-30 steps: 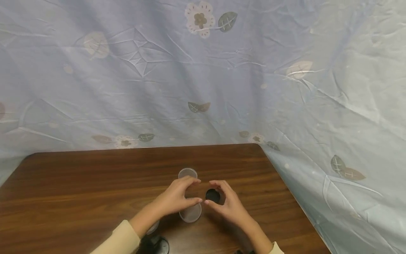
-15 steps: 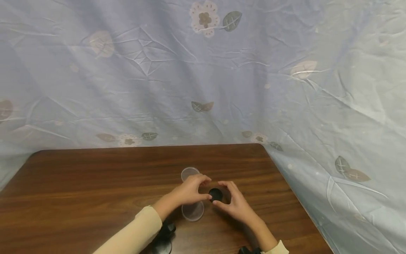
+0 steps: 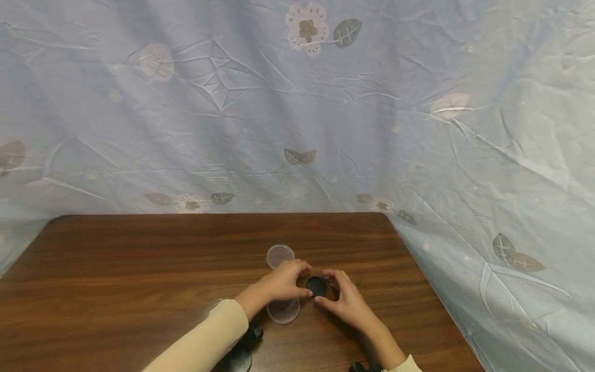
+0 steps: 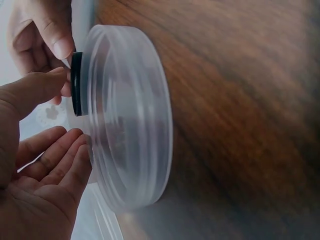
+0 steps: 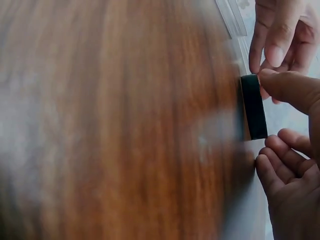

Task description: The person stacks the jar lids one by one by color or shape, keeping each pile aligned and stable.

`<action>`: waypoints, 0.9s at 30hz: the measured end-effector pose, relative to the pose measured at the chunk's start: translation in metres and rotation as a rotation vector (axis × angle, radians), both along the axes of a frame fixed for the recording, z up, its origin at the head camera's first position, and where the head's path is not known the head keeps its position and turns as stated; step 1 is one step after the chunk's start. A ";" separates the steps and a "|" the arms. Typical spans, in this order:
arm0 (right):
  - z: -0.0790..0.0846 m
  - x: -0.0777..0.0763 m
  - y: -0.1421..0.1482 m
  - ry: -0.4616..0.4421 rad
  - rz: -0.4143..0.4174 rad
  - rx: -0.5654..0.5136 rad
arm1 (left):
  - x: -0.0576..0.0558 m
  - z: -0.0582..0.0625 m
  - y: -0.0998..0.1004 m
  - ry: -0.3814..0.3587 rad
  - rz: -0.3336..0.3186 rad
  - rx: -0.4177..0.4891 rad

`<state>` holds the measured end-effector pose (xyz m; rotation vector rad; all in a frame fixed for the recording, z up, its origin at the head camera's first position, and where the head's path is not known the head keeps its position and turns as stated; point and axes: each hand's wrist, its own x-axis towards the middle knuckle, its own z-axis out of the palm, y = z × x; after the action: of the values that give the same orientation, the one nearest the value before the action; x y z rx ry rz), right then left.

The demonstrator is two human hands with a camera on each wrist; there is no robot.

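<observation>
A cream sleeve [image 3: 202, 338] crosses the left of the scene, half hiding black gear [image 3: 252, 335] and a clear round piece [image 3: 239, 359] at the bottom edge. Next come two clear round dishes, the far dish [image 3: 280, 255] and the near dish [image 3: 283, 312], each partly covered by the left hand [image 3: 285, 281]. That hand's fingers curve loosely, the thumb at the rim of a black disc [image 3: 317, 287], the index finger apart from it; nothing is clasped. The disc sits between the two hands, just right of the dishes; seen from the left wrist, the near dish stands in front of it. The right hand [image 3: 343, 300] arches around its other side, thumb and fingers at the edge, though whether they grip cannot be told. A second cream cuff [image 3: 404, 365] and more black gear [image 3: 361, 367] show below.

Beneath spreads a brown wood-grain tabletop [image 3: 139, 263] with rounded far corners. Creased pale blue cloth [image 3: 232, 144], printed with flowers and leaves, hangs behind and along the right.
</observation>
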<state>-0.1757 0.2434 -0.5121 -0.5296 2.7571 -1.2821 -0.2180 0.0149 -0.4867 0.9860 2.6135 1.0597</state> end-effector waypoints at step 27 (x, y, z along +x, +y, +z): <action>0.005 0.002 -0.008 0.052 -0.040 0.141 | 0.005 -0.002 0.015 0.108 -0.003 -0.193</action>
<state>-0.1738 0.2355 -0.5068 -0.5065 2.8864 -1.0854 -0.2129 0.0301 -0.4886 1.0290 2.7351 0.7555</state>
